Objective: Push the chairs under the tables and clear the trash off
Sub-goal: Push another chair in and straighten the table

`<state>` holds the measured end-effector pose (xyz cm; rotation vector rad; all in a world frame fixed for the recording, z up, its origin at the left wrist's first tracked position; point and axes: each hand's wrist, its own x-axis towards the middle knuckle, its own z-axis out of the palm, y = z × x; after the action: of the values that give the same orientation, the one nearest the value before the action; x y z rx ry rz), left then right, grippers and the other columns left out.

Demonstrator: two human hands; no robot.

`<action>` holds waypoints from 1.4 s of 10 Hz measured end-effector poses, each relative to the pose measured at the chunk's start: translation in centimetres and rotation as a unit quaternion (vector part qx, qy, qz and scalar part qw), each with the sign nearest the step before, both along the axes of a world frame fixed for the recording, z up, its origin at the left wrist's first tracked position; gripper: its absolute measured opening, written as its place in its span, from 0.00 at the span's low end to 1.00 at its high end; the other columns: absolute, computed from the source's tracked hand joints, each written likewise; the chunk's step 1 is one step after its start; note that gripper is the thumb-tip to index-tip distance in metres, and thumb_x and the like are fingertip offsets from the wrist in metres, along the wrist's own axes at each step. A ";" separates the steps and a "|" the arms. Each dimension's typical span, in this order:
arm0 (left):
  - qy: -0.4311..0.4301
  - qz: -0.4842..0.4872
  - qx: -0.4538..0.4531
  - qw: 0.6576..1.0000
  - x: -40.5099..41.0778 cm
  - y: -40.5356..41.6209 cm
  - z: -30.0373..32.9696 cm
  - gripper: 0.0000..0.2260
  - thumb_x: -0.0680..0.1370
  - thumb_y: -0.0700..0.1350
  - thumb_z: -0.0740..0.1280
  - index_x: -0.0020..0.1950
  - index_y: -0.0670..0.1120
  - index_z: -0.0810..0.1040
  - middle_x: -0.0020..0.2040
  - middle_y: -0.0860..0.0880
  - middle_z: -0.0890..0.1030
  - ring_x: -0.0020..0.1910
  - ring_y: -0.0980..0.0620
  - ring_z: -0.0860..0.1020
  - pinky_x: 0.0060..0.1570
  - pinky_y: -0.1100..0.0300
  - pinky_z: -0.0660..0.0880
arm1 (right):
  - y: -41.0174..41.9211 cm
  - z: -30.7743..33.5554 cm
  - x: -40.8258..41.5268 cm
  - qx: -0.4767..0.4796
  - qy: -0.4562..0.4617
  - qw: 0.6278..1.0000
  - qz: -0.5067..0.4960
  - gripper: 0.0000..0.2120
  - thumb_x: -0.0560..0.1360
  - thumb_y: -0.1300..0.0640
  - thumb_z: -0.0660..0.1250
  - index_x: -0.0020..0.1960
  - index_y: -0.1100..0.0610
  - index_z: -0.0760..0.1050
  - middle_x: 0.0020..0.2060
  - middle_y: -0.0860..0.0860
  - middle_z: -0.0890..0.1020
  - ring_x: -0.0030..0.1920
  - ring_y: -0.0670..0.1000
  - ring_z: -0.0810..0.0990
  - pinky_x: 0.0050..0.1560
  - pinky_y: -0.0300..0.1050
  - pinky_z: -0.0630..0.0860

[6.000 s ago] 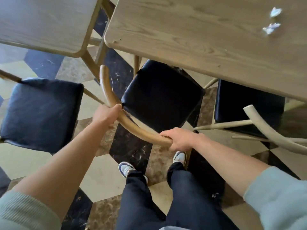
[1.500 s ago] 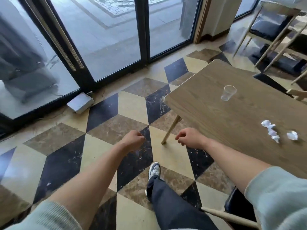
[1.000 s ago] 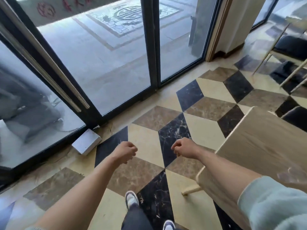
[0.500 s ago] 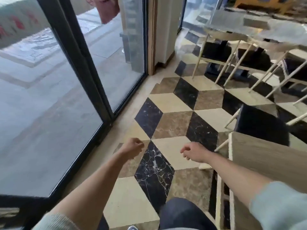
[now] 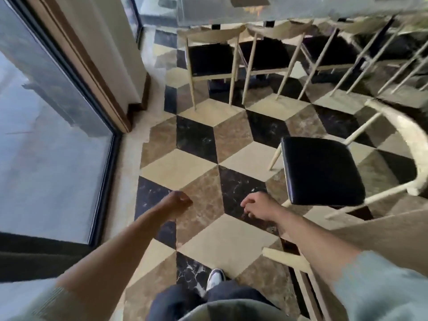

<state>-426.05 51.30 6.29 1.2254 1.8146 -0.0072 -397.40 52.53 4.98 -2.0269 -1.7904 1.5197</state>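
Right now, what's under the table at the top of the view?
Under the far table, black-seated chairs stand pushed in side by side on the tiled floor. The tabletop is blurred, so any trash on it cannot be seen.

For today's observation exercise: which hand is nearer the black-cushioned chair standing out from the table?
Right. The right hand hovers just left of the chair; the left hand is farther left.

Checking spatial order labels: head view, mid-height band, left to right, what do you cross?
Dark-framed glass door → left hand → right hand → black square padded chair seat → pale curved wooden chair backrest.
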 end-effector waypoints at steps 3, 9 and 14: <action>-0.065 -0.097 0.010 0.993 5.8 31.6 -1.3 0.07 0.82 0.44 0.66 0.55 0.44 0.82 0.52 0.41 0.85 0.42 0.48 0.81 0.32 0.61 0.74 | 22.6 -2.2 6.3 -0.018 -0.025 0.987 -0.161 0.09 0.80 0.60 0.63 0.49 0.56 0.83 0.39 0.51 0.86 0.36 0.48 0.82 0.37 0.40 0.77; -0.065 -0.451 -0.053 0.889 38.2 78.4 -0.9 0.14 0.84 0.48 0.63 0.61 0.39 0.78 0.53 0.38 0.83 0.48 0.42 0.81 0.48 0.50 0.76 | 51.9 -2.0 28.3 -0.027 0.000 0.858 -0.513 0.08 0.80 0.61 0.65 0.45 0.53 0.81 0.38 0.50 0.84 0.34 0.47 0.80 0.36 0.40 0.77; 0.038 -0.801 0.017 0.598 88.3 73.2 -0.6 0.23 0.86 0.54 0.56 0.76 0.42 0.69 0.75 0.41 0.71 0.71 0.39 0.72 0.66 0.52 0.71 | 50.3 -3.5 52.9 -0.006 0.071 0.576 -0.814 0.23 0.78 0.51 0.69 0.71 0.57 0.73 0.65 0.55 0.79 0.63 0.56 0.78 0.65 0.52 0.75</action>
<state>-337.71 124.48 5.68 2.4547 0.1628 -1.0289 -344.54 102.82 1.48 -2.0093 0.5043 0.7816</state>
